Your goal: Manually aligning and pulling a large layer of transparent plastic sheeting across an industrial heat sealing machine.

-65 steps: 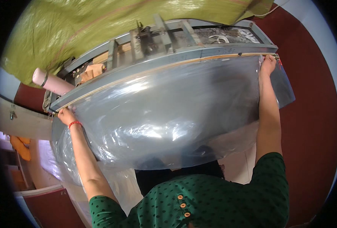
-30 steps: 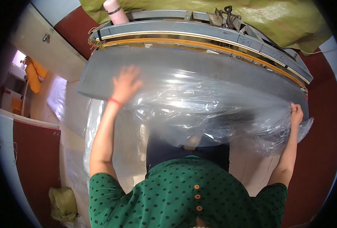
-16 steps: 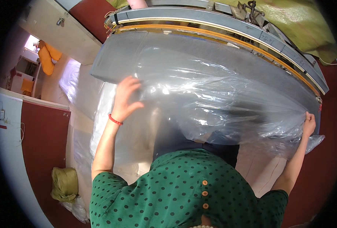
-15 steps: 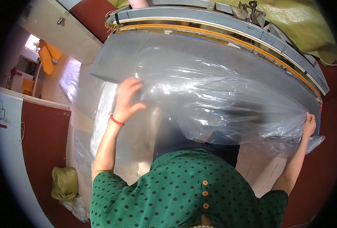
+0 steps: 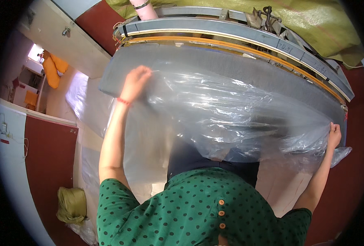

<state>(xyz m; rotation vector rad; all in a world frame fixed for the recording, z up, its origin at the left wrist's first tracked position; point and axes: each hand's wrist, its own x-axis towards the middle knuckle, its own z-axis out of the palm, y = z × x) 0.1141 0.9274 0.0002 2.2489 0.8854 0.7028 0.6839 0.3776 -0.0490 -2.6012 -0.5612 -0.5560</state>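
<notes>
A large clear plastic sheet (image 5: 227,110) spreads in shiny creases over a long grey padded surface (image 5: 124,57) and hangs down in front of my body. My left hand (image 5: 137,80), slightly blurred, has its fingers curled together at the sheet's upper left part, above the left end of the grey surface. Far to the right, my right hand (image 5: 334,135) pinches the sheet's right edge near the other end of the surface. A bunched tail of plastic hangs below that hand.
Behind the grey surface runs a long metal frame (image 5: 198,25) with an orange strip (image 5: 214,42). A pink roll (image 5: 144,9) and yellow-green woven sacking (image 5: 313,24) lie beyond it. At left are an open door (image 5: 79,41) and a folded olive sack (image 5: 72,205) on the floor.
My left hand has gone from spread fingers to curled ones and moved up a little, drawing the plastic with it. The right hand stays at the right edge.
</notes>
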